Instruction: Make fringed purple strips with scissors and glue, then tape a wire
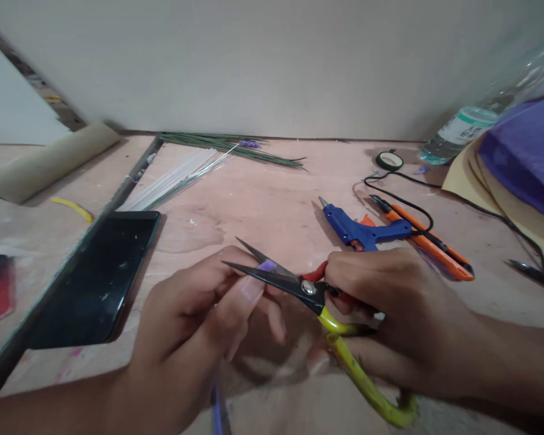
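My right hand (390,314) grips a pair of scissors (299,284) with one red and one yellow handle; the black blades are parted and point left. Between the blades sits a small purple piece (267,265), pinched by the fingers of my left hand (199,326). A blurred purple strip (217,414) hangs below my left hand at the bottom edge. Both hands hover just above the wooden table (263,199).
A black phone (95,278) lies left of my hands. A blue glue gun (362,228) with its black cord, an orange box cutter (430,241) and a roll of tape (389,159) lie at the right. Green wire stems (236,147), clear sticks (176,178), a plastic bottle (471,124) and purple fabric (526,151) sit further back.
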The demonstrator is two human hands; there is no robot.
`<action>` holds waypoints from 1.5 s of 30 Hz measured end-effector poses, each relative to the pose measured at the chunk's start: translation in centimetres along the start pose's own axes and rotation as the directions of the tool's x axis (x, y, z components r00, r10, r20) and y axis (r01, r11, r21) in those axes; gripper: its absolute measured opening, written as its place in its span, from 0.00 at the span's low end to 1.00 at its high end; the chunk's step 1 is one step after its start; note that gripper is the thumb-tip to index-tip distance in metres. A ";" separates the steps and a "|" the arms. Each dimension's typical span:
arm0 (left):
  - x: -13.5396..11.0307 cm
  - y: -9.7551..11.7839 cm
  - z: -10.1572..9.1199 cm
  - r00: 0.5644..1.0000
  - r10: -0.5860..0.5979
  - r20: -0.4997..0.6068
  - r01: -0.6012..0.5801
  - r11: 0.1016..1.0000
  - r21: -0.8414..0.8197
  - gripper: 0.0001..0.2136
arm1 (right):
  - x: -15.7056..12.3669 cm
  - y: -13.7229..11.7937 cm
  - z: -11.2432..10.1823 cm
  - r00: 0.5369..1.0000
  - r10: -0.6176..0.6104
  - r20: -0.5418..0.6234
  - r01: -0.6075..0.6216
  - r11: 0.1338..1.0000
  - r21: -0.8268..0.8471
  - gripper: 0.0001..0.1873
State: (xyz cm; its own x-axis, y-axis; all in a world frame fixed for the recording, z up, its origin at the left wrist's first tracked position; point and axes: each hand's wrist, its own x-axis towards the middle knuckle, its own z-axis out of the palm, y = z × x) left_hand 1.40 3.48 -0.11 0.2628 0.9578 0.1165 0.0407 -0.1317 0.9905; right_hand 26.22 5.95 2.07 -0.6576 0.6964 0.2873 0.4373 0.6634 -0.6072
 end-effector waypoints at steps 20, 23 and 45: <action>0.3 0.6 0.0 0.997 0.033 0.067 -0.037 0.997 0.061 0.17 | -0.2 -0.2 0.4 0.998 0.058 0.026 -0.060 0.996 0.062 0.22; 0.2 0.6 0.1 0.998 0.019 0.068 -0.022 0.999 0.048 0.18 | -0.1 -0.3 0.3 0.999 0.047 0.019 -0.048 0.998 0.050 0.22; 0.5 1.2 0.1 0.995 -0.039 0.090 0.036 0.999 0.034 0.19 | -0.2 0.2 0.4 0.999 0.002 -0.046 -0.003 1.000 -0.012 0.28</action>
State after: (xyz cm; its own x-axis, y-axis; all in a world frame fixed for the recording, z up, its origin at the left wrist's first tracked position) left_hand 1.65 3.76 1.17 0.3463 0.9355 0.0707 0.0830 -0.1056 0.9909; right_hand 26.18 5.84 1.57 -0.6274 0.7100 0.3199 0.4464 0.6645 -0.5993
